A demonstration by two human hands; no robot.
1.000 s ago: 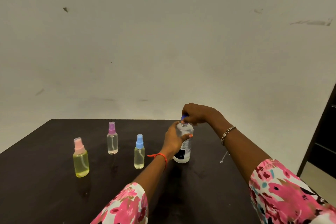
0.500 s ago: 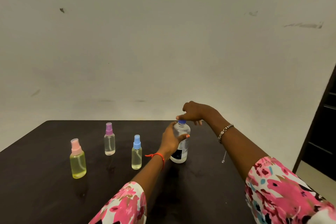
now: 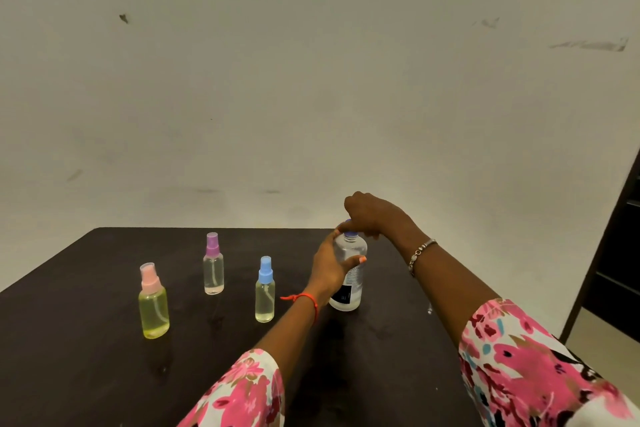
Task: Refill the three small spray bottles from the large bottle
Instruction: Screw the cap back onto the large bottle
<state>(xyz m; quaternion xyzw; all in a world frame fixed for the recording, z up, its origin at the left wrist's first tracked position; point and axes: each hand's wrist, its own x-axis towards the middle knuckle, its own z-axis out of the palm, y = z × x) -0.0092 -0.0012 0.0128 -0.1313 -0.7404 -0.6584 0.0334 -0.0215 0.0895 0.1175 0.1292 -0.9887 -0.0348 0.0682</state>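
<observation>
Toward 1 o'clock of the surface (image 3: 86, 357), the large bottle (image 3: 352, 288) stands upright w/ clear liquid inside and a dark label low on its side. Left hand (image 3: 330, 270) comes in from 7 o'clock; its grip wraps the bottle's body, thumb across the front, fingers round the far side. Right hand (image 3: 370, 218) reaches in from 4 o'clock and sits on top of the bottle, grip curled down and pinching the blue cap (image 3: 350, 235), of which only a bit shows under the fingers. Can't tell if the cap is loose or tight.

Three small spray bottles stand upright, all apart from each other and from the large one. Seen from the large bottle:
- blue-capped spray bottle (image 3: 265, 291) at 9 o'clock, nearest, pale yellowish liquid.
- purple-capped spray bottle (image 3: 213, 267) at approx. 10 o'clock, further back, near-clear liquid.
- pink-capped spray bottle (image 3: 154, 305) at approx. 8 o'clock, furthest off, yellow-green liquid.

Red thread (image 3: 308, 298) on the left wrist, beaded bracelet (image 3: 420, 251) on the right; both sleeves floral pink. Pale scuffed wall (image 3: 311, 80) at 12 o'clock.
</observation>
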